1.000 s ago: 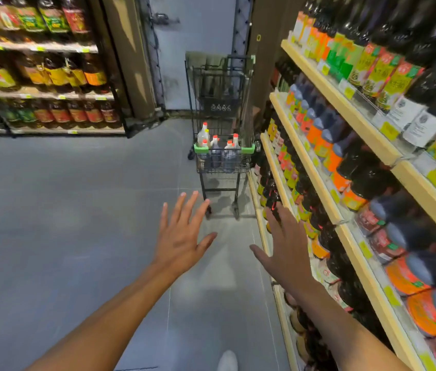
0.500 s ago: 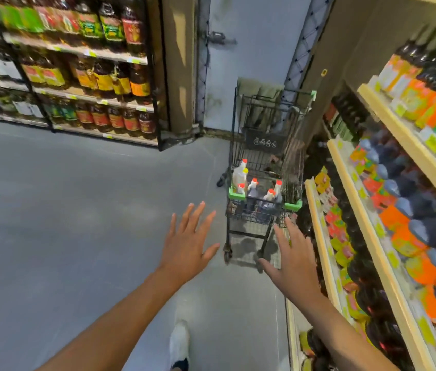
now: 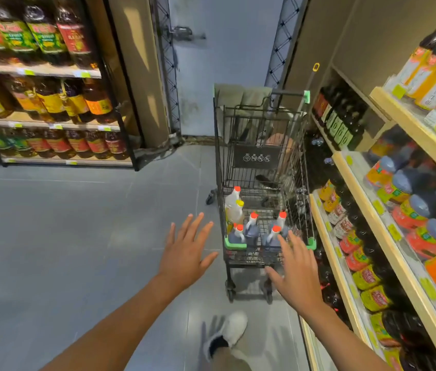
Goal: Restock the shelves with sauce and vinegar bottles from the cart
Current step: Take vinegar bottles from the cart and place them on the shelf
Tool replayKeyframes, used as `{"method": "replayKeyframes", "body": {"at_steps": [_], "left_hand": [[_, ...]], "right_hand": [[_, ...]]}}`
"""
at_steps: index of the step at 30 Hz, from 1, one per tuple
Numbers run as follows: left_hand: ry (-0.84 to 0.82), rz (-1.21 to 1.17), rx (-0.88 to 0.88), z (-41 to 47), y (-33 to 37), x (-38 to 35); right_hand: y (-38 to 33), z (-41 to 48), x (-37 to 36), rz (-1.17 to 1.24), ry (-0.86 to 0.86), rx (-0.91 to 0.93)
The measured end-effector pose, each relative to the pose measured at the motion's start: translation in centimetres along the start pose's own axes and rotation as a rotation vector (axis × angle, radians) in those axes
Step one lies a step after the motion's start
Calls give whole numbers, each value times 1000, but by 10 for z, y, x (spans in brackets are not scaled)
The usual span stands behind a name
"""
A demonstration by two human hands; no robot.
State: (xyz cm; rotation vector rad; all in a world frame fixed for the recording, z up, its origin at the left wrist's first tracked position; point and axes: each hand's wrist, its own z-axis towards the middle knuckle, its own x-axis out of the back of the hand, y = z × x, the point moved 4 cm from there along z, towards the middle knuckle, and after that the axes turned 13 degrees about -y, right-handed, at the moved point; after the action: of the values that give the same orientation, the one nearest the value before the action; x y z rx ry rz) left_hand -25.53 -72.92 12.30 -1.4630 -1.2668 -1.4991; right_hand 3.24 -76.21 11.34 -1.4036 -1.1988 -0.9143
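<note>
Near the cart (image 3: 219, 183) — bottle labels (image 3: 368, 277) unreadable — left hand (image 3: 184, 257) and right hand (image 3: 298, 274) spread, empty.

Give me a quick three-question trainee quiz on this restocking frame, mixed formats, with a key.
1. True or false: the left hand grips a bottle.
2. The cart stands beside: A) the right-hand shelves B) the left-hand racks C) neither.
3. Fill in: five bottle caps in the cart are red; the sixth bottle has a ____ cap.
Key: 1 false, it and the right hand are open and empty; 2 A; 3 yellow.
</note>
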Motion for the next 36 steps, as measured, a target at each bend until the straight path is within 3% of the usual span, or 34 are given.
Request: {"method": "replayKeyframes", "body": {"at_steps": [9, 19, 27, 31, 36], "left_hand": [[-68, 54, -26, 172, -30, 17], [-185, 92, -101, 346, -57, 25], [-356, 153, -302, 503, -79, 1], [-480, 216, -451, 583, -91, -22], [-623, 309, -664, 639, -96, -61]], "right_hand": [[35, 167, -6, 293, -124, -65], [34, 293, -4, 313, -248, -101], [34, 346, -38, 662, -280, -418], [18, 373, -57, 887, -272, -710], [5, 388, -89, 907, -214, -920]]}}
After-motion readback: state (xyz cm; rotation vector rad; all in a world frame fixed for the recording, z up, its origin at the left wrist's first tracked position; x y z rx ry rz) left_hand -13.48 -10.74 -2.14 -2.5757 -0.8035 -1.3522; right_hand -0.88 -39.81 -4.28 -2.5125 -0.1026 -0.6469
